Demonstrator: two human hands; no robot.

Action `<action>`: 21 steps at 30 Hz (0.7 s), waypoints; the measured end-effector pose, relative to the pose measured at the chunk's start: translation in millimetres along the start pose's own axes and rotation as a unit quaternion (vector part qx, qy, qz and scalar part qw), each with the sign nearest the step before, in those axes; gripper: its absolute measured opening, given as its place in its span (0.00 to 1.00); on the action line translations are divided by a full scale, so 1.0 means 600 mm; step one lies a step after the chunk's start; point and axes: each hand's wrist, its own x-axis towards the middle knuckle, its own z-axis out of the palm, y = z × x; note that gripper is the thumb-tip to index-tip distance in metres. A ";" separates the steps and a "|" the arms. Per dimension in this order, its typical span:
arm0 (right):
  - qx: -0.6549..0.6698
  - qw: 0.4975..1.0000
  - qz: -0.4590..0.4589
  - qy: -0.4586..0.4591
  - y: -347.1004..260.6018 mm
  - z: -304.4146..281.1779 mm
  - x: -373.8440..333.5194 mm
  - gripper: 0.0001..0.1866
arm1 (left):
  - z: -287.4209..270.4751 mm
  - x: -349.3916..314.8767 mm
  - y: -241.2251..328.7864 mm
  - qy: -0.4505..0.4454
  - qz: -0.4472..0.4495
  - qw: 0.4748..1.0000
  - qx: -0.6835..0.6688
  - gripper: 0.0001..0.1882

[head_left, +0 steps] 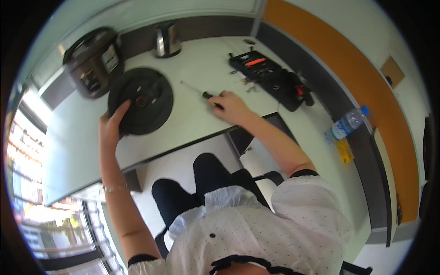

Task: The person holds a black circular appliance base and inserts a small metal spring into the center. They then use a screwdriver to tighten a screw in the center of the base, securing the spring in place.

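Note:
A round black disc-shaped part (158,107), with a raised centre and small fittings, stands tilted on the desk at the left. My left hand (111,126) grips its near left edge, thumb across the face and the other fingers hidden behind. My right hand (229,107) is closed round the black and yellow handle of a screwdriver (195,87). Its thin metal shaft points up and left toward the disc, apart from it. Low over the desk, that hand sits right of the disc.
A dark brown electric cooker (94,64) and a steel kettle (167,41) stand along the back. An unfolded black tool case (270,78) lies at back right, with small metal bits beside it. Farther right lie a water bottle (346,126) and a yellow item (344,151).

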 end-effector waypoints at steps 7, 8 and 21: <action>0.582 0.798 0.152 0.013 -0.023 -0.085 0.011 0.21 | -0.018 0.032 -0.029 -0.016 -0.010 1.000 0.011 0.28; 0.599 0.789 0.130 0.036 -0.028 -0.090 0.006 0.24 | -0.026 0.028 -0.028 -0.005 -0.047 0.998 0.034 0.28; 0.539 0.795 -0.001 0.278 -0.137 -0.171 -0.109 0.23 | -0.005 0.000 -0.003 0.017 -0.042 0.996 0.078 0.33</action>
